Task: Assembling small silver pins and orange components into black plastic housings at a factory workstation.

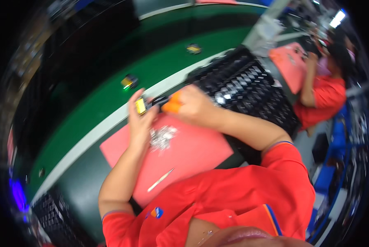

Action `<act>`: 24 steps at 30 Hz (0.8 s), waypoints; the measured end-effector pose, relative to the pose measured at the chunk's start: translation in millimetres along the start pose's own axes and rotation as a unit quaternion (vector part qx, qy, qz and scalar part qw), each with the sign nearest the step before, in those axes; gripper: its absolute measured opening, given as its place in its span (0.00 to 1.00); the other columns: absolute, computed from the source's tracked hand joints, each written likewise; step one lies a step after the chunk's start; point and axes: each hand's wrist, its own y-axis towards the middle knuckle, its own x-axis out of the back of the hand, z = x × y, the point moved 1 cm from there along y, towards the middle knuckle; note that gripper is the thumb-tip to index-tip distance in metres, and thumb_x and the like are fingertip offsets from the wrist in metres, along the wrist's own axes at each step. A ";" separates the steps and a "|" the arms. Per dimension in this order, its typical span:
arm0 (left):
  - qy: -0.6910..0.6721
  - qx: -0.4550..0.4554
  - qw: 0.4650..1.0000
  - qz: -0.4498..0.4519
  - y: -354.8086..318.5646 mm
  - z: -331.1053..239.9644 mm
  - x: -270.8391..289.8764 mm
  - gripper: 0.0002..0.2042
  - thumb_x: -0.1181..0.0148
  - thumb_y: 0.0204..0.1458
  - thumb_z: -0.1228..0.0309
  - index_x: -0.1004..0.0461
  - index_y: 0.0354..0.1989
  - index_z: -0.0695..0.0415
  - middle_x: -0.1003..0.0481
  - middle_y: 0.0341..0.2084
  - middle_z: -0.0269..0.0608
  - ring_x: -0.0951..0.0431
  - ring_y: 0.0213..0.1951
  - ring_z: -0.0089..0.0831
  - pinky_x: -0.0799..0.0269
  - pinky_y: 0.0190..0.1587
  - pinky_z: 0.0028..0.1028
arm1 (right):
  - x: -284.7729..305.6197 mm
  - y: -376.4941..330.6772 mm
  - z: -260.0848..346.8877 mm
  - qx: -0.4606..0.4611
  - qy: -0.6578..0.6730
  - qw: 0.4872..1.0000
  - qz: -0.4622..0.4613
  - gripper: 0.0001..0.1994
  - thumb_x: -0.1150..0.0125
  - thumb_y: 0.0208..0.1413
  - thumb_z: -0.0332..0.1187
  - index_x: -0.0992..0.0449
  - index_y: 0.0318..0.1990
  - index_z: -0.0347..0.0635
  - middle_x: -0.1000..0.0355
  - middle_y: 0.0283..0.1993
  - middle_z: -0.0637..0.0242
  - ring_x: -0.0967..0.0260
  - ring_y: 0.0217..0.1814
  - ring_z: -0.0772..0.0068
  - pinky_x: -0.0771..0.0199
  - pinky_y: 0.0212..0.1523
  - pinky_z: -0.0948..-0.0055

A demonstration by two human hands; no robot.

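Counts of things on the table and belt

Two pink mats [192, 152] [291, 61], two black trays [250, 90] [57, 218], one pile of small metal parts [162, 136], one pair of tweezers [160, 180], two yellow-and-black parts on the belt [129, 81] [194, 49].

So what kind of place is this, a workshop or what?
Most likely a factory assembly line. A green conveyor belt carries small yellow-and-black parts, a black compartment tray sits by a pink work mat, and another person in a red shirt works at a similar mat nearby.
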 end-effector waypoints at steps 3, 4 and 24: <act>0.030 -0.029 0.999 0.005 -1.5 1.4 7.2 0.27 0.46 0.48 0.85 0.42 0.58 0.54 0.32 0.41 0.38 0.31 0.31 0.18 0.32 0.32 0.17 | 12.7 3.2 16.1 -0.144 0.105 0.984 -0.029 0.13 0.37 0.49 0.35 0.25 0.42 0.43 0.33 0.37 0.61 0.33 0.39 0.61 0.32 0.41 0.66; 0.025 -0.033 0.999 0.013 -2.6 1.6 6.6 0.27 0.47 0.48 0.85 0.41 0.58 0.54 0.32 0.41 0.38 0.31 0.32 0.18 0.33 0.33 0.16 | 16.8 3.2 17.6 -0.204 0.142 0.967 -0.050 0.15 0.38 0.51 0.35 0.27 0.46 0.43 0.33 0.37 0.61 0.33 0.40 0.60 0.32 0.43 0.66; -0.022 -0.050 0.997 0.059 1.7 -3.9 7.2 0.23 0.42 0.54 0.72 0.41 0.57 0.56 0.33 0.37 0.36 0.34 0.28 0.19 0.37 0.28 0.18 | -5.1 18.0 -1.2 -0.507 0.537 0.671 0.057 0.23 0.45 0.58 0.46 0.31 0.52 0.38 0.28 0.43 0.68 0.33 0.33 0.81 0.30 0.35 0.81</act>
